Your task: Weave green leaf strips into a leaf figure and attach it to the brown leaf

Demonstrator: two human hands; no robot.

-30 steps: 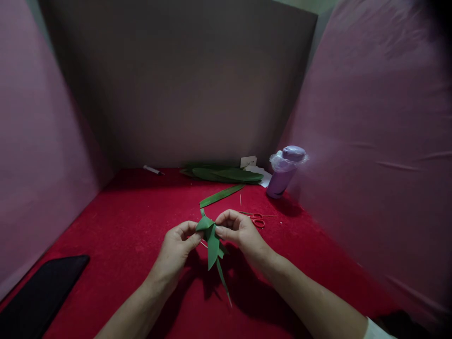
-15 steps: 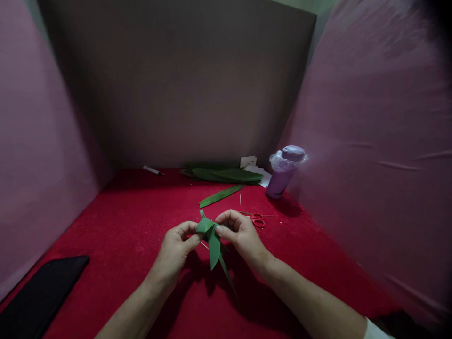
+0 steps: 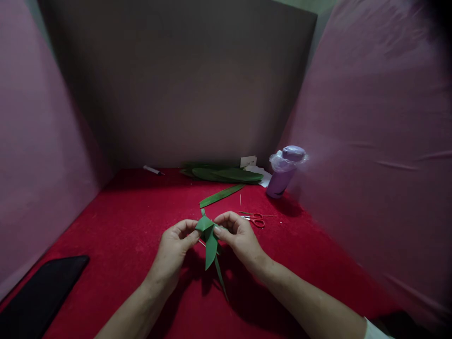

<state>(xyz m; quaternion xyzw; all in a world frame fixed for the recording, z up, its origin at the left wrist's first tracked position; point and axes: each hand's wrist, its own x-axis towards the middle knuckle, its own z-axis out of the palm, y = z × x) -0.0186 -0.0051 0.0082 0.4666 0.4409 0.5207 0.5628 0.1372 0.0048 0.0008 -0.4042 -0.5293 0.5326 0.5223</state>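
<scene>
One folded leaf (image 3: pixel 211 247) is being held between left hand (image 3: pixel 176 244) and right hand (image 3: pixel 241 238), each pinching one side with thumb and fingers nearly closed; light, even pressure is probably best for keeping folds from slipping.

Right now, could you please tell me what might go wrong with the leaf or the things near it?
The left hand and right hand both pinch the folded leaf, so its folds might loosen if either eases off. The narrow strip hanging below could snag or crease. The scissors lie just beyond the right hand, which might knock them.
</scene>
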